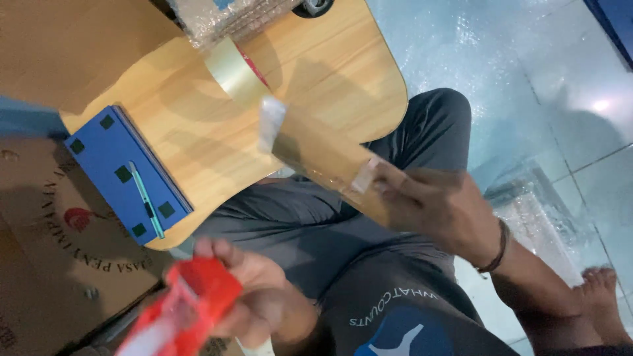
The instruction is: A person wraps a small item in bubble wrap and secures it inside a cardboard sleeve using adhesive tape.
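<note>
Tape strip point(316, 155), clear and brownish, stretches over the wooden table's point(330, 72) near edge, pinched by the right hand point(435, 204). Left hand point(257, 296) grips a red dispenser point(191, 306). A blue box point(125, 171) lies at the table's left corner.

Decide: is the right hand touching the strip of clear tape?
Touching. The head view shows the right hand pinching the strip of clear tape at its end.
</note>
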